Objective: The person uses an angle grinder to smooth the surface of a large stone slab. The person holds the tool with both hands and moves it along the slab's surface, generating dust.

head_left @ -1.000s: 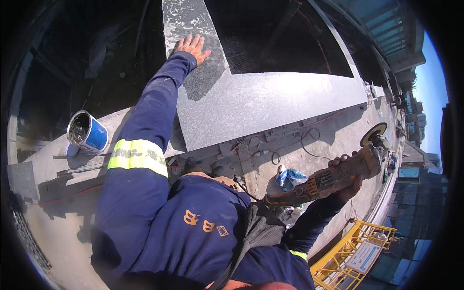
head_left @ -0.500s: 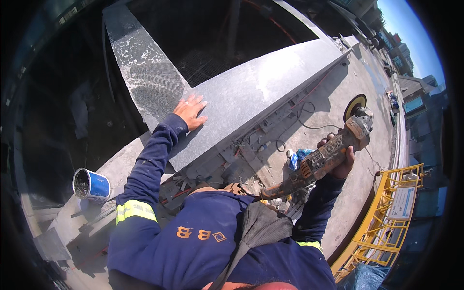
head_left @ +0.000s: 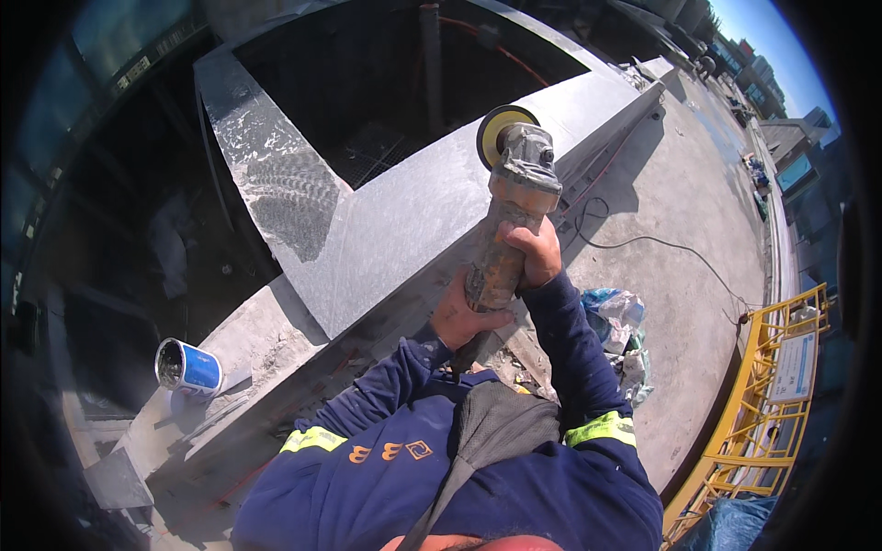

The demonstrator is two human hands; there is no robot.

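Both hands are wrapped round a dusty orange and grey angle grinder [head_left: 501,257], which I hold upright before my chest. My left hand [head_left: 459,317] grips its rear body. Closer to the grinder's head, my right hand [head_left: 537,250] is closed round the front of the body. The yellow and black disc [head_left: 503,131] at its tip appears over the grey stone slab [head_left: 404,234]; whether it touches the slab I cannot tell. A second slab strip [head_left: 276,156], darker and marked with curved scuffs, runs off from it toward the far left.
A blue and white can [head_left: 191,367] lies tilted on the concrete ledge at left. Crumpled plastic bags [head_left: 616,321] lie on the floor to my right, near a dark cable [head_left: 652,241]. A yellow metal frame [head_left: 749,413] stands at far right. Dark openings border the slabs.
My left hand has left the slab and taken hold of the grinder's rear. The grinder has swung from the right to the middle, its disc now in front of the slab.
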